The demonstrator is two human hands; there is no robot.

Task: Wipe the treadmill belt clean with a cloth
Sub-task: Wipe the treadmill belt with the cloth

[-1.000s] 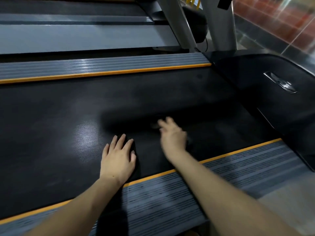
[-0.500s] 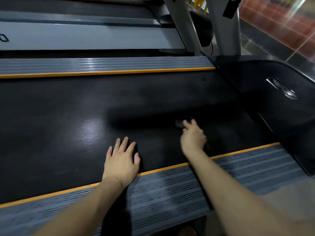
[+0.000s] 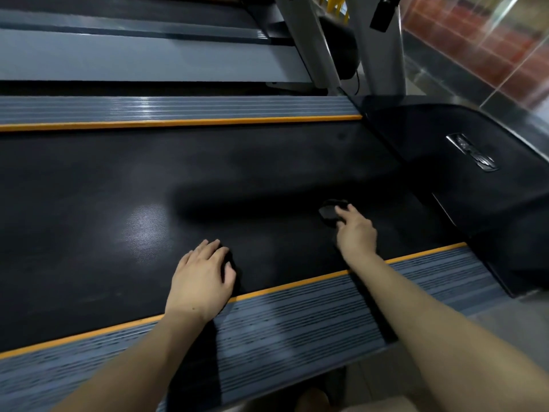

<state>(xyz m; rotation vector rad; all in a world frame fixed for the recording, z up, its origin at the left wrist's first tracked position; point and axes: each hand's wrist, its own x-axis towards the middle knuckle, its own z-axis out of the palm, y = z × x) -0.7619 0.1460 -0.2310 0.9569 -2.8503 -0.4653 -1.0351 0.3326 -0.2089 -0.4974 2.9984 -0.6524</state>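
Clearly the small dark crumpled cloth (image 3: 330,215) is a light, limp thing: it will bunch and fold under any push, so it is best handled by spreading it flat under the palm or gathering a wad of it in the fingers, rather than pinching one corner. On the wide black textured rubber treadmill belt (image 3: 148,179) it should drag with some friction, not slide freely; that is a judgement from the pebbled surface.

At present the cloth lies on the belt near its right end, just short of the glossy black motor cover (image 3: 463,173), and sits at the tips of the right hand (image 3: 355,233). Its fingers (image 3: 341,212) reach forward onto the near edge of the cloth and touch it; they look loosely bent over it, but whether they truly grasp it or only press on it I cannot tell, since the dark fabric blends into the belt.

Meanwhile the left hand (image 3: 202,278) rests flat on the belt just beyond the orange edge stripe (image 3: 282,288), fingers released and spread, holding nothing and well apart from the cloth.
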